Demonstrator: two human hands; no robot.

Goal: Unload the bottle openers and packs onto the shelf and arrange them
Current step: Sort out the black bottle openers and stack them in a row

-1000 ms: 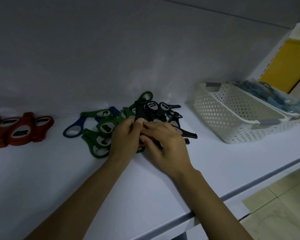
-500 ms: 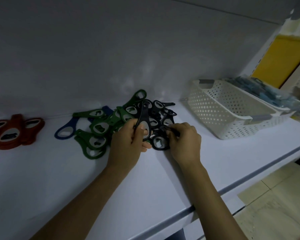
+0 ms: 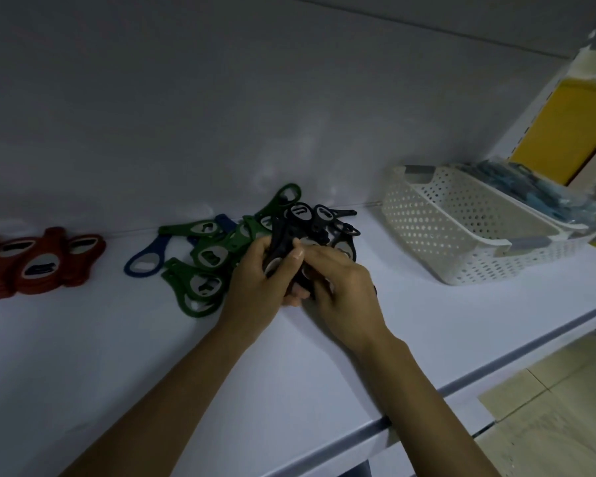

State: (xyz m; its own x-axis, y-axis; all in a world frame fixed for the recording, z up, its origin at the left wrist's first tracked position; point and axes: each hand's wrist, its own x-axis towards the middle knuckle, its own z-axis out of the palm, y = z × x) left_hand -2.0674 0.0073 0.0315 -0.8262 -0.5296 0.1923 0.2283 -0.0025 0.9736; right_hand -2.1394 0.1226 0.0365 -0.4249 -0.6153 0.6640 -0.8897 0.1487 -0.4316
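A heap of bottle openers lies on the white shelf [image 3: 289, 373]: green openers [image 3: 203, 256] at the left, black openers [image 3: 320, 218] at the right, one blue opener [image 3: 145, 261] beside them. My left hand [image 3: 258, 287] grips a small stack of black openers [image 3: 281, 241], thumb on top. Against that same stack, my right hand [image 3: 341, 287] has its fingers curled around the lower end. The stack's lower part is hidden between my hands. Red openers [image 3: 38, 266] lie grouped at the far left.
A white perforated basket [image 3: 461, 235] stands at the right of the shelf, with a second basket holding bluish packs [image 3: 544, 197] behind it. The grey back wall rises just behind the heap. The shelf's front edge runs diagonally at lower right, tiled floor below.
My right hand moved left from the shelf surface to join my left hand. The black openers my left hand held are now gathered between both hands.
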